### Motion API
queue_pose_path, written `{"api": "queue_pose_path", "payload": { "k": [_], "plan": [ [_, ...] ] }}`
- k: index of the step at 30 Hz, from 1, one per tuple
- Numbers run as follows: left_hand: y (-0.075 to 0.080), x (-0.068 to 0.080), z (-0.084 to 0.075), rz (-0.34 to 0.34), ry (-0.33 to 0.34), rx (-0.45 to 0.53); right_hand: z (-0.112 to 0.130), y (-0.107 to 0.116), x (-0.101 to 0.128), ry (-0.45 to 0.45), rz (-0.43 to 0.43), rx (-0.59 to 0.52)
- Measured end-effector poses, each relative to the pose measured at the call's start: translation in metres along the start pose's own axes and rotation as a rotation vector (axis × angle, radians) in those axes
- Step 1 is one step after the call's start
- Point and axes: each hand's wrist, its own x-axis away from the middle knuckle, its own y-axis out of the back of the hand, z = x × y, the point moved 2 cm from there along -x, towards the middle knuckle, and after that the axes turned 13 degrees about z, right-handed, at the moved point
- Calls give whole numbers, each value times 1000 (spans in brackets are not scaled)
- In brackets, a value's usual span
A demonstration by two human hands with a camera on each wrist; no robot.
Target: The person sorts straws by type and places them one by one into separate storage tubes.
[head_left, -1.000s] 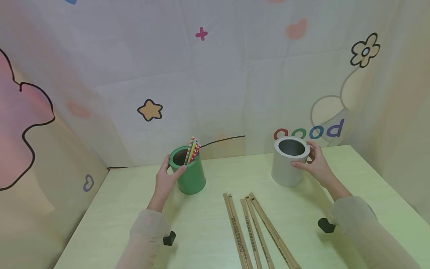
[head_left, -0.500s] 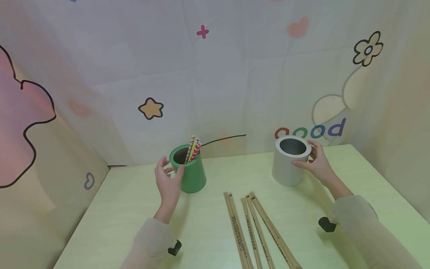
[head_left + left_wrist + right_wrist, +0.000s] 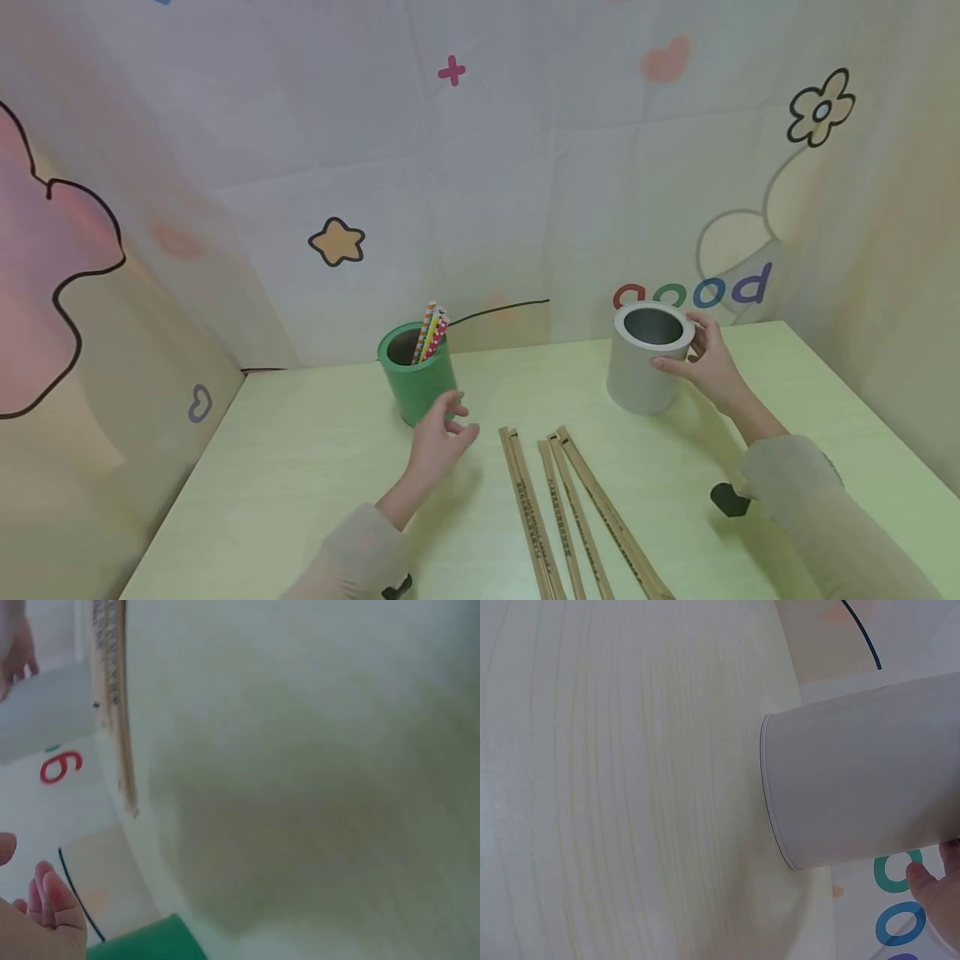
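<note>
Left fingers [image 3: 457, 411] loosely curled, slightly apart, holding nothing; left hand [image 3: 438, 437] low over the table [image 3: 300, 467], just in front of the green cup [image 3: 417, 372] and just left of the sticks [image 3: 558, 508]. Half a second ago beside the cup's left wall, a second ago wrapped round its rim; now off the cup and shifted rightward toward the sticks. In the left wrist view, only fingertips [image 3: 45, 896] at the lower left edge, the nearest stick [image 3: 112, 705] along the table's edge beyond them, a corner of green cup [image 3: 157, 941] at the bottom.

Right fingers [image 3: 671, 364] curled round the upper wall of the white cup [image 3: 643, 367], thumb side near the rim; right hand [image 3: 708, 362] on the cup's right flank, unchanged from both earlier frames. White cup upright at the far right of the table, same spot as before. In the right wrist view, the cup's wall [image 3: 855, 787] filling the right side, one fingertip [image 3: 922, 881] against it.

Green cup upright at the back, left of centre, patterned straws [image 3: 429, 333] leaning inside, unmoved. Sticks lying side by side near the front, between the two arms, well apart from both cups, as before. Printed cloth backdrop [image 3: 480, 167] behind.
</note>
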Motion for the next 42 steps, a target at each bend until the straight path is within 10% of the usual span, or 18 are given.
{"api": "queue_pose_path", "payload": {
  "k": [7,12,42],
  "plan": [
    [-27,4,11,308,18,-117,-2,0,-1,-7,-5,7],
    [-40,4,16,406,15,-165,-2,1,-1,-5,-3,-1],
    [-61,-8,10,302,47,-431,-3,2,0,-5,-2,-16]
  ]
}}
